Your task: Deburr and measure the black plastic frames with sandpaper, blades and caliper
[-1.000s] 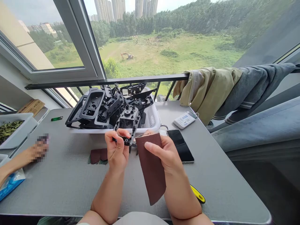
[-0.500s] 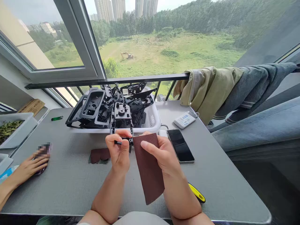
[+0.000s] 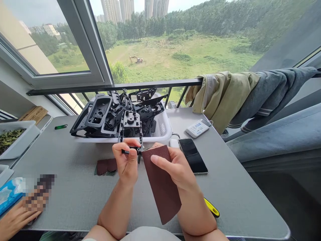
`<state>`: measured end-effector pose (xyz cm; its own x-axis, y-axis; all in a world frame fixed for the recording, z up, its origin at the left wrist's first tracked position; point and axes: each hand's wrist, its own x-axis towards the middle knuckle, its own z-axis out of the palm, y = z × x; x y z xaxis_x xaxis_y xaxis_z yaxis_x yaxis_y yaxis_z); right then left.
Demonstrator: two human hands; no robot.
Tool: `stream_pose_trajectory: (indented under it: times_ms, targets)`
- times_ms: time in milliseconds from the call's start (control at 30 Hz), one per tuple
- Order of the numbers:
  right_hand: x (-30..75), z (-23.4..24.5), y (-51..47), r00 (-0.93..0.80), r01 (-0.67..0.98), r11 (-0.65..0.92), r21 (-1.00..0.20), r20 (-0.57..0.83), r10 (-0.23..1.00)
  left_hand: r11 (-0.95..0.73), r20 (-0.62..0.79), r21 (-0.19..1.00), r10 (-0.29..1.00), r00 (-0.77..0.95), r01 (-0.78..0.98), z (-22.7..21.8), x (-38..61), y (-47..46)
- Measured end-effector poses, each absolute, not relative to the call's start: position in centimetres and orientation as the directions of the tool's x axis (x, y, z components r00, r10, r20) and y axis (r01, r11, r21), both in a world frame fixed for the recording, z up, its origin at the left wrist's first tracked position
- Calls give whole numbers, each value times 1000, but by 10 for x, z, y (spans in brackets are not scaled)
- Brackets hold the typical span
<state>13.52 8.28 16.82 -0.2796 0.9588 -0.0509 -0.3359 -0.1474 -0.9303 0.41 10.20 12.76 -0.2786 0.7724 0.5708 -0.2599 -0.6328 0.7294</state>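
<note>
Left grip: (image 3: 127, 164) fingers and thumb pinched on the near end of the black plastic frame (image 3: 135, 124).
Right grip: (image 3: 180, 167) thumb flat over the upper part of a brown sandpaper sheet (image 3: 164, 189), fingers behind.
Frame: rises beyond left grip, in front of the white basket (image 3: 164, 129); probably light and stiff, narrow side arms likely the weak spots; best held by its near crosspiece, close to the worked edge.
Sandpaper: hangs from right grip toward the wearer; upper corner at or just beside the frame, contact unclear; likely light, bendy, gritty rather than slippery; best pinched near the upper edge.
Sandpaper scraps: (image 3: 106, 166) on the desk (image 3: 82, 190), just left of left grip.
Versus one second ago: frame has straightened from a rightward lean; sheet's lower end sits further right.
</note>
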Motion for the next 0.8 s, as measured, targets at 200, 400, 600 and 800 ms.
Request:
stream_pose_trajectory:
  times_ms: [200,400,600,800]
  targets:
    - [135,165,84,-285,-345,-140,-928,-39,958,-624,552,732,778,-299,-272,130,4,103]
    - [136,166,83,-286,-338,-114,-934,-13,958,-588,526,745,808,-263,-314,131,3,101]
    - [141,166,84,-238,-417,-116,-902,-15,971,-496,453,781,868,-202,-379,133,-1,99]
    - [137,166,89,-149,-541,-72,-838,11,989,-311,349,749,936,-51,-586,140,-3,99]
